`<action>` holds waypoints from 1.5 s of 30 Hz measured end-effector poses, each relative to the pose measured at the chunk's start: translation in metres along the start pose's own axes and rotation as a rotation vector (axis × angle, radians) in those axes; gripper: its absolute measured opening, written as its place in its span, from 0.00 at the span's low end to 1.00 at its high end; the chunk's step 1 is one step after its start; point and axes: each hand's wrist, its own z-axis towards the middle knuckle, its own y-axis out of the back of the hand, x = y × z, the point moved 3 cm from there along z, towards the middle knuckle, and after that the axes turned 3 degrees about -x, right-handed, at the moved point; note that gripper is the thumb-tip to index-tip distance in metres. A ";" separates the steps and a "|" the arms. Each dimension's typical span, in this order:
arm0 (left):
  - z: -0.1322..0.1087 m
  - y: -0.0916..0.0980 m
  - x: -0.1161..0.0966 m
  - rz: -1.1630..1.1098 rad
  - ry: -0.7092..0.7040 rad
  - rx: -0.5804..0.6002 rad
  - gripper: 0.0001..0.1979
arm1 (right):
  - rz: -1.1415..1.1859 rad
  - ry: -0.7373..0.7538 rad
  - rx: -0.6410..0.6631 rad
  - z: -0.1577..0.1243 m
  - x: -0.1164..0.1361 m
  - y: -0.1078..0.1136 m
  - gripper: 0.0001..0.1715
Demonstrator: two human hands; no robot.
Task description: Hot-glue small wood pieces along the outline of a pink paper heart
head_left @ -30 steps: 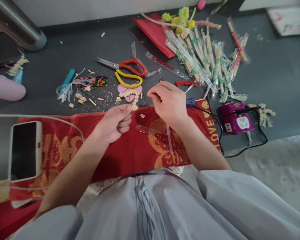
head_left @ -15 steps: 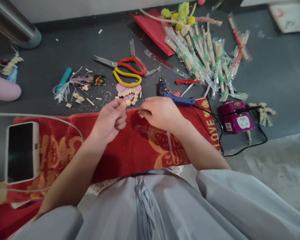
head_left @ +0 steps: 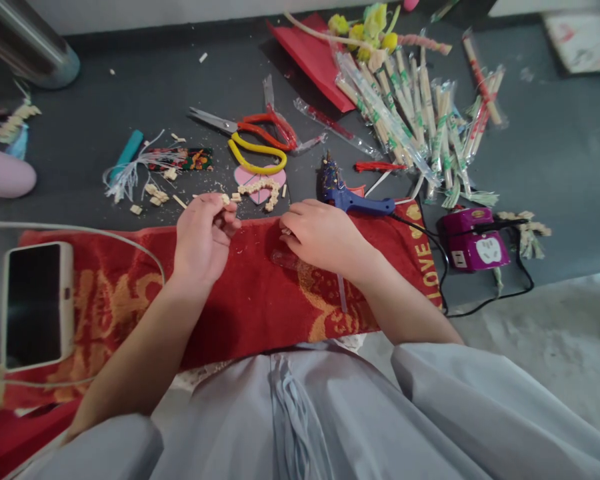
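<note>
My left hand (head_left: 205, 237) pinches a small pale wooden piece (head_left: 225, 199) between thumb and forefinger, its other fingers loosely curled. To its right, my right hand (head_left: 325, 232) is held palm down over the red towel (head_left: 250, 293), fingers bent together. A small pale bit shows at its fingertips, mostly hidden by the fingers. Beyond both hands, a curved chain of little wooden pieces (head_left: 274, 195) lies on a pink heart-shaped card (head_left: 245, 175). A blue glue gun (head_left: 367, 203) lies just past my right hand. Beneath that hand are clear sticks (head_left: 342, 293) on the towel.
Scissors with orange and yellow handles (head_left: 257, 155) lie behind the heart. Wrapped chopsticks (head_left: 405, 113) are piled at the back right, near a purple power socket (head_left: 473, 240) with a black cord. Wooden scraps (head_left: 156, 195) and a white tassel (head_left: 130, 179) lie left. A phone (head_left: 39, 303) rests on the towel.
My left hand has moved left, away from the right hand, and turned its palm more upward with the wooden piece still pinched. My right hand stays nearly in place, its fingers slightly more curled.
</note>
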 end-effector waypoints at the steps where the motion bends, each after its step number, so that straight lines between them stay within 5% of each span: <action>1: -0.001 0.000 0.000 0.003 0.003 0.012 0.09 | -0.011 -0.012 -0.026 0.001 -0.001 0.000 0.13; 10: -0.001 -0.001 0.003 0.143 -0.123 0.147 0.07 | -0.106 -0.137 -0.273 0.010 -0.017 0.000 0.17; 16: 0.000 0.001 0.005 0.166 -0.187 0.101 0.06 | -0.036 0.002 -0.186 0.012 -0.005 -0.004 0.18; 32: 0.005 0.010 0.005 -0.076 -0.313 -0.063 0.07 | -0.173 -0.015 -0.113 0.027 0.002 -0.002 0.20; 45: 0.009 0.013 0.013 -0.078 -0.377 0.017 0.04 | -0.200 -0.065 -0.060 0.040 0.000 0.001 0.22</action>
